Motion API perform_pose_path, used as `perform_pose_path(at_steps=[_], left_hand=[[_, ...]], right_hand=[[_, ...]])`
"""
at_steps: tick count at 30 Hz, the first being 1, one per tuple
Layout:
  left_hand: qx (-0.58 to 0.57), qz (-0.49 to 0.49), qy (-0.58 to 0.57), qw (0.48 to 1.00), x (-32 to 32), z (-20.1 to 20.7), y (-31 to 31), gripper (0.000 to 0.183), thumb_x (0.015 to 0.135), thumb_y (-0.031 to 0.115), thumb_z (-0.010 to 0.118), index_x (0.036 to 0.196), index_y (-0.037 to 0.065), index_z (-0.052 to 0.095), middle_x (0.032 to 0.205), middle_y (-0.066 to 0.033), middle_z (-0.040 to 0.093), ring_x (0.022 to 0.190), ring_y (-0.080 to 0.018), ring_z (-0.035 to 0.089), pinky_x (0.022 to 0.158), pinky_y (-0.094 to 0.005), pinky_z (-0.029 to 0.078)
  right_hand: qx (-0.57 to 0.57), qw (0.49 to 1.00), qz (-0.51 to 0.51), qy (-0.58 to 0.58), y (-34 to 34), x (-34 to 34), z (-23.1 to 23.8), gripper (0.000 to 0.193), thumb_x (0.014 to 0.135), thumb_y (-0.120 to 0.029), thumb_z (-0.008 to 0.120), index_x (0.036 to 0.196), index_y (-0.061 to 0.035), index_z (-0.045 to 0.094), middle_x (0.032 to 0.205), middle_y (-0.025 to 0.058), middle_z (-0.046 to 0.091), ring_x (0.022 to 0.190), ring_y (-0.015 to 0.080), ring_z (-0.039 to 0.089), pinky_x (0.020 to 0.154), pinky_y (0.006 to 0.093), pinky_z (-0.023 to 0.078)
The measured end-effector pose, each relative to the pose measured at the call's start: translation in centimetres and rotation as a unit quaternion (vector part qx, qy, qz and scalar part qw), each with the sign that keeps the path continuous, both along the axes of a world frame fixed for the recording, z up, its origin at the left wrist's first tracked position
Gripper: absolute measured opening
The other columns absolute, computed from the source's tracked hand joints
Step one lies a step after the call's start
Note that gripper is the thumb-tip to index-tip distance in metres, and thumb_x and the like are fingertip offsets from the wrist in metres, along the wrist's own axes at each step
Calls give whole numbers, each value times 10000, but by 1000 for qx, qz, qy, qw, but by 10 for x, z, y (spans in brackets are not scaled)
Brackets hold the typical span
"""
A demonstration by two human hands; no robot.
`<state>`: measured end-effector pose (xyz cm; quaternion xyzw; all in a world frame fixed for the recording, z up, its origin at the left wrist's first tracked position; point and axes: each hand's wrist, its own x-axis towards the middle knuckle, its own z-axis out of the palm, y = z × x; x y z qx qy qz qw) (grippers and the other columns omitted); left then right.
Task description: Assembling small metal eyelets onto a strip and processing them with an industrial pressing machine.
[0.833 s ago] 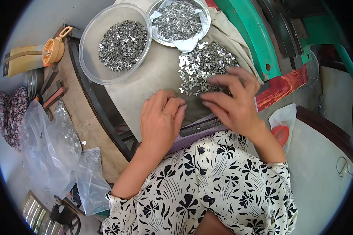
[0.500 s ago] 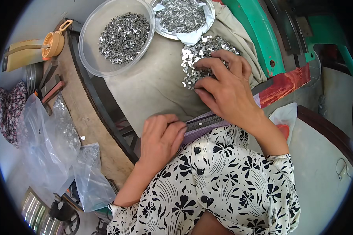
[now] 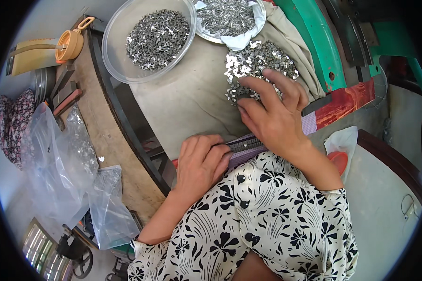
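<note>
My right hand hovers at the near edge of a loose pile of small flat silvery metal pieces on a beige cloth. Its thumb and forefinger come close together; whatever may be between the tips is too small to make out. The other fingers are bent over the pile. At my lap, my left hand curls its fingers at the left end of a long dark slotted strip, with its thumb hidden. A pale purple textured band runs alongside the strip.
Behind the cloth stand a clear plastic bowl of small dark metal parts and a lined round dish of shiny slim pieces. A green metal frame borders the right. Clear plastic bags and an orange container sit to the left.
My right hand has drawn slightly back toward me, uncovering more of the metal pile. My left hand stays at the strip's end. The whole view has shifted a little.
</note>
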<state>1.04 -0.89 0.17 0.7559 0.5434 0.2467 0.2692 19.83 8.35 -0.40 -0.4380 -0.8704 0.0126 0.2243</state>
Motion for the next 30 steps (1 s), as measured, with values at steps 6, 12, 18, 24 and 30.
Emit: perform_pose_path(at_steps=[6,12,18,24,30], left_hand=[[-14,3,8,1000,1,3,1,319,709,126,789,986,49,649,1056,-76,603,959,-288,570,828,-394,442],[51,-38,8,998,8,-3,9,309,723,141,762,994,46,650,1050,-60,601,949,-249,574,830,-382,440],[29,-21,-20,999,15,-3,23,282,726,145,788,966,69,660,1028,-63,609,911,-258,591,787,-374,451],[40,63,-45,996,8,4,48,182,788,52,739,951,57,658,1005,-90,605,839,-289,612,706,-374,502],[55,49,38,997,21,-1,77,125,809,36,722,927,40,680,912,-88,600,741,-278,627,643,-376,503]], right_hand=[[15,1000,-9,-4,-1,6,0,138,690,-216,774,805,-209,696,1247,-73,605,1251,250,435,1004,416,262],[-124,992,4,39,6,5,13,131,699,-194,794,792,-169,705,1227,-34,610,1238,304,443,1000,451,271],[-147,986,11,85,11,15,14,134,687,-171,800,787,-149,713,1189,0,631,1234,336,441,1016,464,271],[-136,988,22,71,-22,38,17,154,653,-192,812,772,-177,714,1191,8,635,1223,349,417,1026,458,292],[-167,983,41,61,-34,38,15,170,669,-237,811,822,-201,747,1212,-10,628,1227,334,420,1026,450,287]])
